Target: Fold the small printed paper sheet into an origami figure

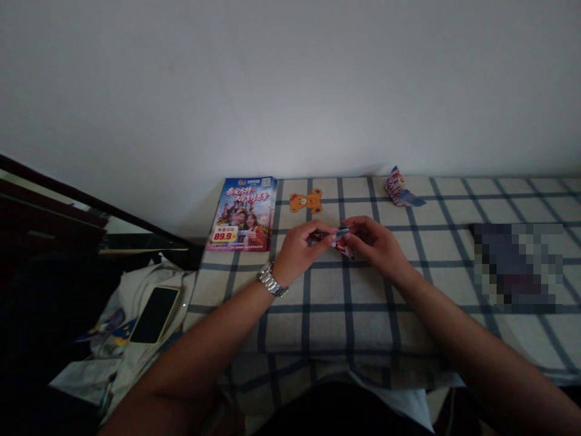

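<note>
Both hands work close together at mid-cloth. The left hand (297, 251) and right hand (374, 245) meet over a slim blue-and-silver piece (342, 231), its exact kind unclear at this resolution. The fingers (358, 227) of the right hand are together at one end of it, and the left hand's fingers appear clamped along the other. Below it, a crumpled printed wrapper (342, 246) hangs between the hands, just above the checked cloth (363, 318).

Risks: the slim piece is held only at the fingertips, so a shift in pinch pressure could let it slip or spring loose. Pulling the hands apart could tear the wrapper. If dropped, either item could land among the cloth's folds.

Nearby, a metal wristwatch (271, 280) sits on the left wrist. A printed brochure (240, 215) with an 89.9 price lies beside an orange bear cutout (306, 201), and a folded printed paper (398, 188) lies near the white wall (290, 91). A phone (155, 315) rests on white fabric (136, 303) beyond the cloth's left edge.

Hard to read: the fingers hide most of the slim piece and the wrapper's upper part. A pixelated patch (517, 266) obscures whatever lies at right.
</note>
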A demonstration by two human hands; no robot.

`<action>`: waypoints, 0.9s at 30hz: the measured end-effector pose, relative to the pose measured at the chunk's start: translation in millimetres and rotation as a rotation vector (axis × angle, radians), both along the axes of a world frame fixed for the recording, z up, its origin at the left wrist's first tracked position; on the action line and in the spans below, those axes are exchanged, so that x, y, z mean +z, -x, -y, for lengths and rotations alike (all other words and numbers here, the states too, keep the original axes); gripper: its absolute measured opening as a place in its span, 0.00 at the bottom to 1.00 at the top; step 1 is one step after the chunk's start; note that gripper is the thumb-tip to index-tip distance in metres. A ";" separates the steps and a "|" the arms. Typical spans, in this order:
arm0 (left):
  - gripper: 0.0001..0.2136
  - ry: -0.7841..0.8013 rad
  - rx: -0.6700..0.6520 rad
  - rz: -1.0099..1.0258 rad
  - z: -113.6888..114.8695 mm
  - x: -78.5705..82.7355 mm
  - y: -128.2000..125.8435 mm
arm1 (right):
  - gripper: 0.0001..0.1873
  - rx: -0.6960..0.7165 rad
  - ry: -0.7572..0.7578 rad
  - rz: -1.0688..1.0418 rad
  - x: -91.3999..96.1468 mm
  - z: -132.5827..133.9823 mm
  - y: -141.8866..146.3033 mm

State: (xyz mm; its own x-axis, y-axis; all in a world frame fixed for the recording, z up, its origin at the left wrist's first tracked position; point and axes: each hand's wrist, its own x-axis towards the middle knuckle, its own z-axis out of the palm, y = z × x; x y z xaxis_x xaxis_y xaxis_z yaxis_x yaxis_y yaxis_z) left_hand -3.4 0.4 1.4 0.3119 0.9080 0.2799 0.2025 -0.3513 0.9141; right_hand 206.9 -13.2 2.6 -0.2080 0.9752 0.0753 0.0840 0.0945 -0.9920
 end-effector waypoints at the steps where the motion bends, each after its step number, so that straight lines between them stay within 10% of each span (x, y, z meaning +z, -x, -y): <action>1: 0.06 0.001 -0.003 -0.005 0.2 0.3 -0.1 | 0.17 0.010 0.019 0.015 0.7 0.0 0.0; 27: 0.15 0.091 -0.064 0.124 1.5 1.2 -1.9 | 0.15 -0.097 -0.085 0.154 -0.1 0.0 -5.8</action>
